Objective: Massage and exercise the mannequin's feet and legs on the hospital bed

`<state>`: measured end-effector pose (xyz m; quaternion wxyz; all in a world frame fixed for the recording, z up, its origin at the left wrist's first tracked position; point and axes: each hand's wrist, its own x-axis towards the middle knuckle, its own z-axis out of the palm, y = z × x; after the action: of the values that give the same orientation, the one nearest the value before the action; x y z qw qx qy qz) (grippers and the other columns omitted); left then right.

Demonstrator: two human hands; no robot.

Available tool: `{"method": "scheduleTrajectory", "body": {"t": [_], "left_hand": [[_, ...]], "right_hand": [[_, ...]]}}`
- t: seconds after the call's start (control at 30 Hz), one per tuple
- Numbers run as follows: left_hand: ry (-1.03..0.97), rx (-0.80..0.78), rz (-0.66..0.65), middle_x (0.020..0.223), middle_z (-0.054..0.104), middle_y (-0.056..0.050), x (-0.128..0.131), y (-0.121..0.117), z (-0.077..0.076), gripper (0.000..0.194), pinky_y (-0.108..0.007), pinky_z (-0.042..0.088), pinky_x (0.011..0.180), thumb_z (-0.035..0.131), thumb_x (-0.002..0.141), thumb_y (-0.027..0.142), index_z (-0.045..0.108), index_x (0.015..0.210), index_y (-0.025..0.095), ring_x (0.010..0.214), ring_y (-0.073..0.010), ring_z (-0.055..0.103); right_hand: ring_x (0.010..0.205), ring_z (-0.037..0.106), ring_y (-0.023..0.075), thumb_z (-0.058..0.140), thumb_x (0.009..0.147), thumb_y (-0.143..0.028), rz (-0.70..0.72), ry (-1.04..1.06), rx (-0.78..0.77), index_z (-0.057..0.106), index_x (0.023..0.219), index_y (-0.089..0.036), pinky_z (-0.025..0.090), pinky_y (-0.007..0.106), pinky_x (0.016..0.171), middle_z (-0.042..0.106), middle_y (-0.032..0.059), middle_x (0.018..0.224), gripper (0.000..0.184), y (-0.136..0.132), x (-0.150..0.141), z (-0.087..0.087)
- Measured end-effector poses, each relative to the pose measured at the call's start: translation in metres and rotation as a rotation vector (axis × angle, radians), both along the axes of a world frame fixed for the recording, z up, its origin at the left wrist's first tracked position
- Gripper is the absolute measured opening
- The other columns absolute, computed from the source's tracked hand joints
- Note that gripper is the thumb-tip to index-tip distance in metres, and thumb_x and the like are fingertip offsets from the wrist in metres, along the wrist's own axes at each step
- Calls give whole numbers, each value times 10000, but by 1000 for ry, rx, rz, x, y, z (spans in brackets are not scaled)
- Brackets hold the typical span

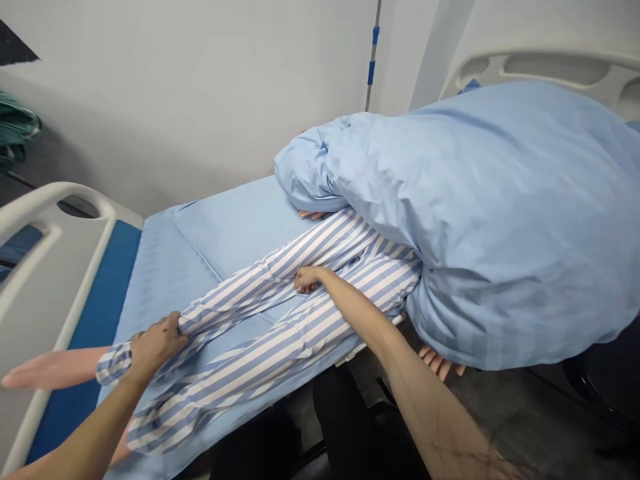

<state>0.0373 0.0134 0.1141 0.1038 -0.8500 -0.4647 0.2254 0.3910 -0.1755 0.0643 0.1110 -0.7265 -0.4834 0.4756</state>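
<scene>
Blue-and-white striped pyjama trousers [310, 327] clothe the legs of a figure lying on the bed; its smooth pink foot [55, 370] looks like a mannequin's. Near the ankle of the far leg, my left hand [159, 340] is closed around the trouser leg. My right hand [307, 279] is closed too, fingers curled against the striped cloth on the inner side of the far leg, around knee height. Its fingertips are partly hidden. A light blue quilt [480, 200] is bunched over the upper body, and fingers [440, 362] stick out below its near edge.
A bed with a pale blue sheet [220, 227] stands along the wall. Its cream footboard [60, 247] is at the left, its headboard [550, 63] at the back right. A thin pole [373, 60] rises behind. Green cloth [15, 127] hangs at the far left.
</scene>
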Motion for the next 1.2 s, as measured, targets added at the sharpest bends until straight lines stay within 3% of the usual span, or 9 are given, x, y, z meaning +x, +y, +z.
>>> {"method": "scheduleTrajectory", "body": {"t": [0.13,0.27,0.37,0.43,0.53,0.67,0.77,0.9,1.2], "left_hand": [[26,63,-32,1246,664,-28,7,1,52,257,-313,385,903,462,889,307,478,1130,219,1095,-217,597],[48,161,-60,1223,673,-42,13,-9,107,264,-311,388,910,512,859,323,499,1096,205,1083,-232,588],[-15,183,-33,1156,686,-63,14,-21,123,293,-316,423,861,526,837,340,499,1095,204,1016,-250,615],[-106,152,19,1146,685,-79,17,-31,115,355,-315,443,815,530,835,373,492,1146,208,989,-265,633],[-298,67,95,1125,688,-115,35,-51,82,466,-315,458,760,557,820,415,476,1221,194,988,-292,649],[-599,-28,215,1027,688,-134,86,-84,31,519,-342,469,722,629,753,392,501,1201,162,967,-325,653],[-796,-60,320,1021,679,-112,121,-105,4,517,-370,482,748,666,709,373,517,1165,180,987,-325,638],[-938,-95,368,1049,667,-105,135,-115,-8,512,-392,478,786,664,717,391,507,1162,193,1003,-308,614],[-928,-130,318,1007,645,-83,125,-112,-11,478,-379,461,799,629,727,395,505,1151,209,999,-300,596]], "right_hand": [[1207,601,292,629,840,-240,-57,-299,208,674,1109,-164,486,378,970,652,133,1288,283,-9,-6,10],[1211,585,294,554,892,-241,-112,-465,350,609,1239,-144,449,421,1018,641,171,1281,364,-15,-15,22],[1264,524,295,503,912,-225,-174,-543,468,529,1336,-113,410,429,1060,580,196,1344,439,-13,-20,30],[1260,500,291,472,917,-197,-237,-611,581,495,1359,-85,389,424,1074,562,205,1346,456,-11,-21,36],[1195,505,291,456,913,-159,-345,-685,742,496,1337,-40,379,411,1064,589,213,1271,443,-7,-19,42],[1215,472,294,466,906,-150,-441,-685,845,455,1374,-25,346,414,1081,559,219,1300,484,-5,-13,48],[1244,453,290,474,896,-151,-486,-690,897,439,1393,-34,338,406,1087,536,214,1339,512,-5,-9,49],[1231,458,279,479,889,-151,-501,-710,940,443,1396,-51,350,387,1079,543,194,1337,518,-4,-7,47],[1286,422,275,488,878,-110,-485,-668,891,397,1426,-32,316,386,1126,511,209,1382,560,-7,-9,53]]}}
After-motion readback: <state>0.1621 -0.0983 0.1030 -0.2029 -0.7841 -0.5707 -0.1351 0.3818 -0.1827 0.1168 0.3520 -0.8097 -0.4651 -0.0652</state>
